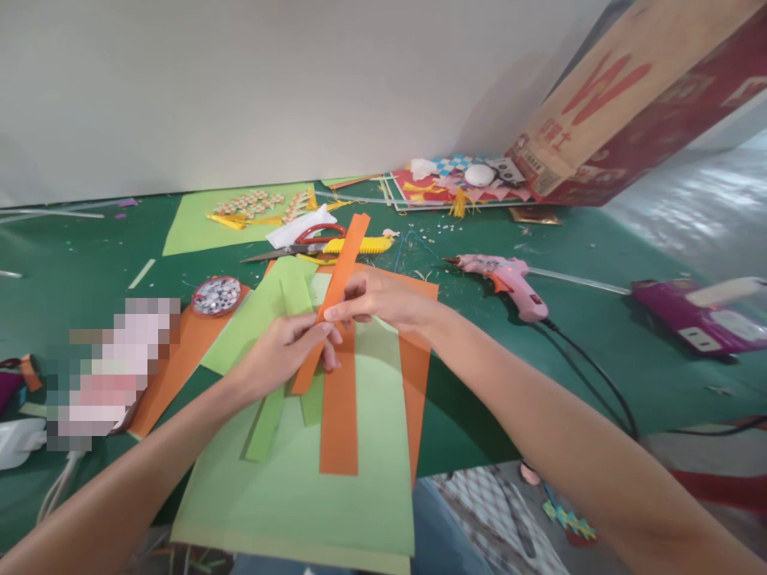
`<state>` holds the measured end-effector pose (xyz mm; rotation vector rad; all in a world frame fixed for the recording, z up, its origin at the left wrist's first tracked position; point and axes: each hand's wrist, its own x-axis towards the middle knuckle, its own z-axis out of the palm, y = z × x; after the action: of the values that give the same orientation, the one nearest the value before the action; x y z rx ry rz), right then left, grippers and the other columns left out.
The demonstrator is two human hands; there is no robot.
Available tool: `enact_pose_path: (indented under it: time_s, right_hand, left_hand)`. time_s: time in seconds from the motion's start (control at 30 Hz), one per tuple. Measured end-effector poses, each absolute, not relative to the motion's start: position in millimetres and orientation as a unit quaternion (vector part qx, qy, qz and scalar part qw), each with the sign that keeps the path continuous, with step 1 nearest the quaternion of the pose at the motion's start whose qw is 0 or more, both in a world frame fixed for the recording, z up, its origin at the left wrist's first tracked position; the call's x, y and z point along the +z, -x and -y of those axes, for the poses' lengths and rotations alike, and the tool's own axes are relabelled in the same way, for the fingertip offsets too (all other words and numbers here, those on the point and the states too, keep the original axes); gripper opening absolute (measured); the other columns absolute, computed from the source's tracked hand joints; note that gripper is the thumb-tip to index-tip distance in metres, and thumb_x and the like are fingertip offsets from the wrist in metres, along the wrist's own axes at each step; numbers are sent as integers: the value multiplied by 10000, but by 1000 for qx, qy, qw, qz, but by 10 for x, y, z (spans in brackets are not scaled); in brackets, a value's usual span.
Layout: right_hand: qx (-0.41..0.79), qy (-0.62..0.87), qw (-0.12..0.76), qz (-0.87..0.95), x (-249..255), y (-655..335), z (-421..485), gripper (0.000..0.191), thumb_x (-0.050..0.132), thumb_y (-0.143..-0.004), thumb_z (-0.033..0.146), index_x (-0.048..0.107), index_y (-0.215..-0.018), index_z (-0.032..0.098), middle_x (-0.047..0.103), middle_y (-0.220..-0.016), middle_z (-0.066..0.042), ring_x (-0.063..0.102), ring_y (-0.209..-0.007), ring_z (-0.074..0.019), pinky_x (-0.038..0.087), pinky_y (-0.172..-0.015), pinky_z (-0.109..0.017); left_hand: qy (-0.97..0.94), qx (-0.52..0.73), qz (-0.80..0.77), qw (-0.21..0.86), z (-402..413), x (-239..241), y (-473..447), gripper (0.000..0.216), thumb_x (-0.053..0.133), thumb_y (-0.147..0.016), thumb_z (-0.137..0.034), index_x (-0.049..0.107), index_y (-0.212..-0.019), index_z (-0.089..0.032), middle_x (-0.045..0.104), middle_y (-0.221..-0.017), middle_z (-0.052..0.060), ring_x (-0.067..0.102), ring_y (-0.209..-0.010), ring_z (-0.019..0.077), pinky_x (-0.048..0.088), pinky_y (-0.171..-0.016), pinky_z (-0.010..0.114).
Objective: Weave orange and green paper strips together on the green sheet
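Between both hands an orange paper strip (346,267) is held at a slant above the sheets. My left hand (293,345) grips it near its middle from the left, fingers closed. From the right, my right hand (371,299) pinches the same strip close to the left fingertips. Below them lies a wider orange strip (339,423) on a pale green sheet (269,495). Green paper strips (267,427) rest beside it, partly under my left hand. Whether the held strip is one layer or more, I cannot tell.
Red-handled scissors (288,251) and a yellow cutter (375,245) lie beyond the paper. A pink glue gun (503,279) with a cord is to the right. A round dish of beads (216,296) stands left. A cardboard box (599,120) leans at the back right.
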<state>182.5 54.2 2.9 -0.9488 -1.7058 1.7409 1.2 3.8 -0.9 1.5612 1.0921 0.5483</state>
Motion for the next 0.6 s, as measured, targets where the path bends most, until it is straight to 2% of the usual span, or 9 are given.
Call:
enact_pose_path:
  time_s: [0.6]
  right_hand:
    - [644,382,271,604,-11,-1758,-480,207,737,-600,297,589,-575,155,502,-515,37,459,-522,-88,243,-479,-249]
  left_hand:
    - [-648,236,-462,557,-46,-29,3,269,427,-901,-346,584,-761,-178,663,-597,-6,657,-681,171,482,-746,308]
